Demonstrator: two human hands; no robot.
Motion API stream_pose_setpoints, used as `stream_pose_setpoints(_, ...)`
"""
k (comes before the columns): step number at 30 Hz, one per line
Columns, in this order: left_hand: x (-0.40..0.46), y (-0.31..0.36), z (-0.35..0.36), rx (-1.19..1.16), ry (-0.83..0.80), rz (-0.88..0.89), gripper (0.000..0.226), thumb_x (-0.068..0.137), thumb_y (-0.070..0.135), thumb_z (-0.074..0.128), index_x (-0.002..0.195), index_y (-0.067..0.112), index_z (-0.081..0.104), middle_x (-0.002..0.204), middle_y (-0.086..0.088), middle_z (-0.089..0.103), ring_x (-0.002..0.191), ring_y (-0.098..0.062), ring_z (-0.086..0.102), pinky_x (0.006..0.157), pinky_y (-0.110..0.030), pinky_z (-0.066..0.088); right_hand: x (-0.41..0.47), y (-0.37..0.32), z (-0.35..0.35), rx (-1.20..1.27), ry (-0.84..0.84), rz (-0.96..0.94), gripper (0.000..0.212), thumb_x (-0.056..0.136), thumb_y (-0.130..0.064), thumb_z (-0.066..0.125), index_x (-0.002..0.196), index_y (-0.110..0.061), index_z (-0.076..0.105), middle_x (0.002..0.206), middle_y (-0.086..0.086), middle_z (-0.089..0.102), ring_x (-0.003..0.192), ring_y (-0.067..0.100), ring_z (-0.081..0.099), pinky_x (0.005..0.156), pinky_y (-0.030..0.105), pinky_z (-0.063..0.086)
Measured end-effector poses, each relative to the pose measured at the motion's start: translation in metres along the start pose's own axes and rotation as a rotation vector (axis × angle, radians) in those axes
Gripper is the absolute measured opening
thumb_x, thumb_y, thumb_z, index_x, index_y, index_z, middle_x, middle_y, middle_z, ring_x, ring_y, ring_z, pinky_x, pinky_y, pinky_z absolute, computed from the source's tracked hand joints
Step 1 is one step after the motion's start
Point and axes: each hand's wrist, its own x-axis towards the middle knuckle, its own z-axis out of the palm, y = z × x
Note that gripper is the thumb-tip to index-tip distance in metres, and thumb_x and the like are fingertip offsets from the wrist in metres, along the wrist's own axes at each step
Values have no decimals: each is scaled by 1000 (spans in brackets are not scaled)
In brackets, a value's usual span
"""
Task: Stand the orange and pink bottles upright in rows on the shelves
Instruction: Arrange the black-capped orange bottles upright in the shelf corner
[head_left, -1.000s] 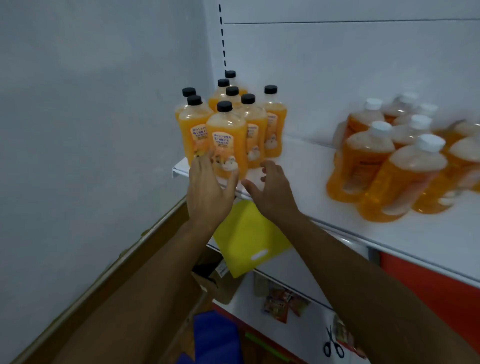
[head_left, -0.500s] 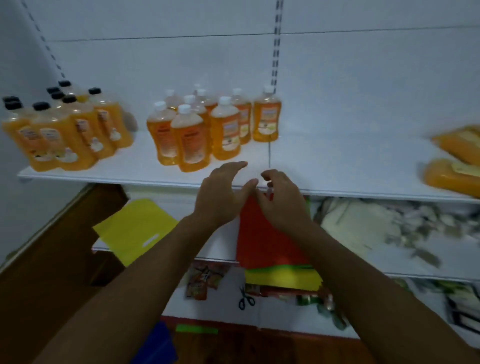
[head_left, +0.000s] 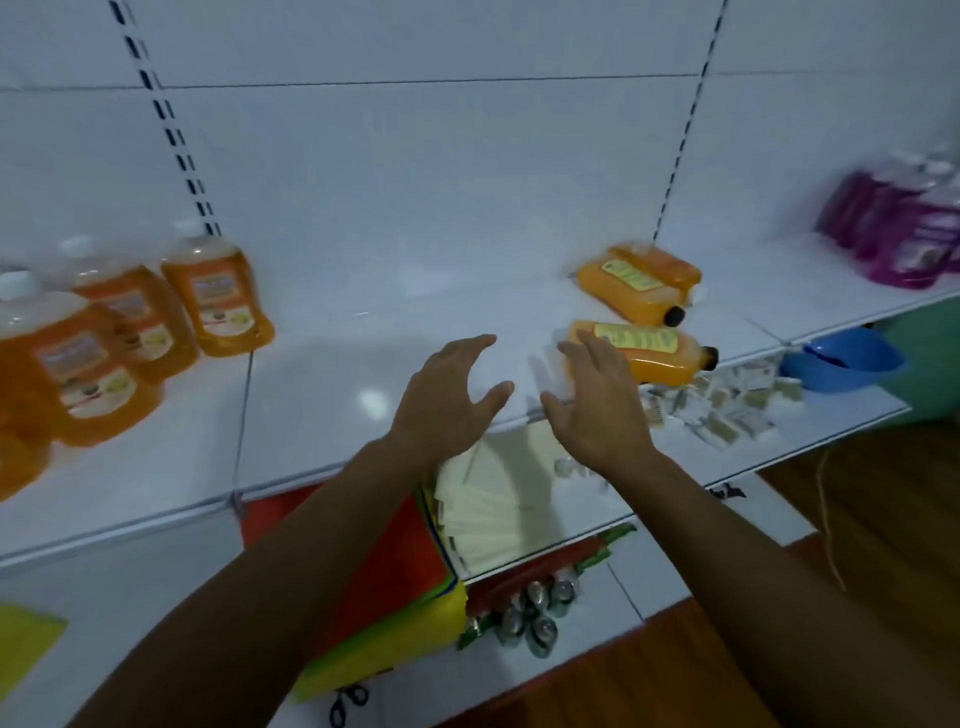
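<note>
Two orange bottles with black caps lie on their sides on the white shelf (head_left: 332, 395): a near one (head_left: 649, 351) at the shelf's front edge and a far one (head_left: 641, 280) behind it. My right hand (head_left: 592, 400) hovers open just left of the near lying bottle, fingertips at its base. My left hand (head_left: 447, 395) is open beside it, over bare shelf, holding nothing. Orange bottles with white caps (head_left: 213, 296) stand upright at the left. Pink bottles (head_left: 904, 228) stand blurred at the far right.
A blue plastic scoop-like bowl (head_left: 841, 358) sits on the lower shelf at right, beside small white packets (head_left: 727, 410). Below lie white sheets (head_left: 493, 514), red and yellow bags (head_left: 395, 597), cans (head_left: 535, 613) and scissors (head_left: 348, 701). Wooden floor lies at right.
My view and both hands have swept right along the shelf, from the black-capped upright group past the white-capped group to the two lying bottles. Both hands stay open and hold nothing.
</note>
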Motion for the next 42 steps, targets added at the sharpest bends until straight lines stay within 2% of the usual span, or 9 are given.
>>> stream_pose_setpoints(4,65,13,46,-28,-135,146,77,77,53,59,144,17,42,147,-4,46,134,-24,43,109,-48,37,29,48,-15,-160,0,136,76,69,-46,37,136,-13,46,150,20,32,136,41,29,110,57,25)
stream_pose_setpoints(7,105,29,73,53,-291,206,93,74,63,64,150,22,29,156,-5,30,143,-26,29,113,-51,30,40,82,-22,-225,-135,310,81,74,-52,46,148,-25,25,160,9,9,146,34,3,112,63,6)
stream_pose_setpoints(9,126,38,91,169,-416,223,100,74,66,66,152,28,17,160,-3,19,146,-26,20,116,-51,25,43,102,-24,-211,-206,373,82,79,-49,57,148,-32,17,160,4,5,147,33,-1,110,66,9)
stream_pose_setpoints(13,145,43,118,326,-441,273,98,73,69,64,151,30,18,154,2,30,137,-24,30,108,-43,35,48,122,-27,-174,-216,331,86,79,-45,68,148,-31,19,154,3,21,139,32,18,102,55,37)
stream_pose_setpoints(18,152,32,117,260,-387,286,93,69,62,74,144,26,33,139,0,50,118,-24,52,93,-37,49,62,136,-32,-126,-244,232,91,76,-51,72,149,-28,22,149,2,32,130,31,33,101,52,41)
stream_pose_setpoints(22,145,19,85,300,-360,156,77,68,53,77,131,26,41,119,-2,60,92,-20,57,76,-29,45,82,126,-31,114,-256,122,95,69,-55,78,146,-27,31,142,4,44,126,24,43,98,48,45)
stream_pose_setpoints(31,33,-24,-44,327,14,-252,60,67,52,77,117,23,61,111,0,64,96,-21,60,81,-40,50,111,-19,14,615,-99,-210,70,61,-48,86,116,-14,60,110,-2,58,101,20,55,83,30,45)
stream_pose_setpoints(38,-124,-60,-143,162,475,-554,60,66,56,76,117,28,62,105,7,67,89,-11,64,77,-39,53,61,-202,47,988,-165,-554,72,72,-29,83,132,-10,47,123,5,51,111,15,52,89,26,47)
stream_pose_setpoints(42,-202,-85,-195,77,707,-613,45,70,32,86,109,26,63,97,11,69,86,1,64,73,-18,51,20,-302,62,1061,-241,-706,71,76,-21,80,136,-8,44,131,6,50,120,12,48,99,26,45)
